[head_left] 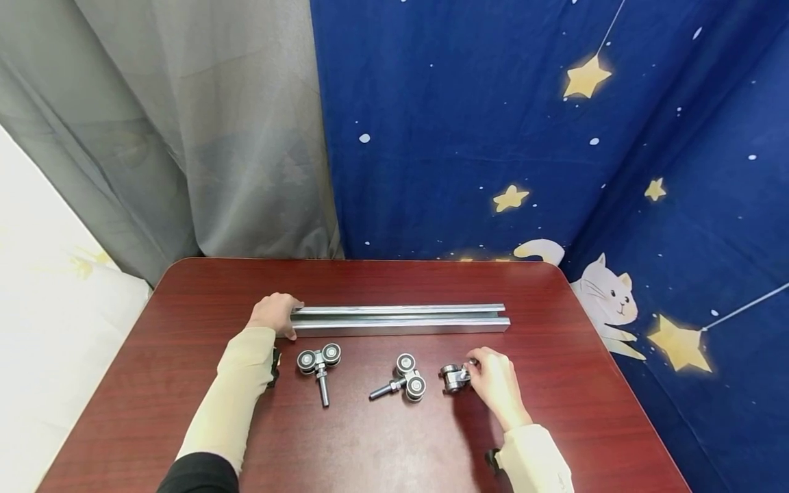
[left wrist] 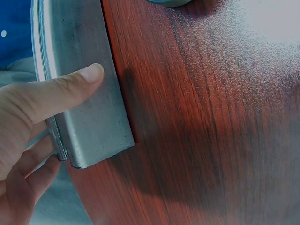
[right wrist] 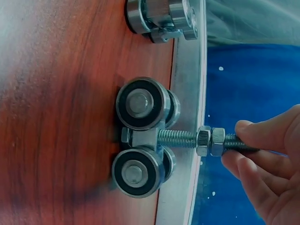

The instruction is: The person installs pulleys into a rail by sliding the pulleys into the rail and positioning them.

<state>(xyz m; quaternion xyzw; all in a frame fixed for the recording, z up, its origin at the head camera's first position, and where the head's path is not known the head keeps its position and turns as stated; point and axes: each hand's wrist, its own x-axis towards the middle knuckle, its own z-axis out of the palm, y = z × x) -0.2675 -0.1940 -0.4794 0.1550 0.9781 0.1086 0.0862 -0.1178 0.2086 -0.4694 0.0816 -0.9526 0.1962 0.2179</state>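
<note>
A metal C-shaped track [head_left: 401, 329] lies across the table with its slot facing up. My left hand [head_left: 274, 315] grips its left end; in the left wrist view the thumb [left wrist: 91, 74] presses on the near side wall and the fingers go round the far side. At the right, my right hand [head_left: 493, 380] pinches the threaded rod of a roller trolley [head_left: 453, 378]. In the right wrist view this trolley [right wrist: 145, 136] has its rod pointing away from the table, two nuts [right wrist: 210, 141] on it, and black-faced wheels close to the tabletop.
Two more roller trolleys lie on the table in front of the track: one [head_left: 320, 366] near my left hand, one [head_left: 403, 380] in the middle. The red-brown wooden table [head_left: 345, 452] backs onto a grey curtain [head_left: 253, 137] and a blue starry curtain [head_left: 444, 137].
</note>
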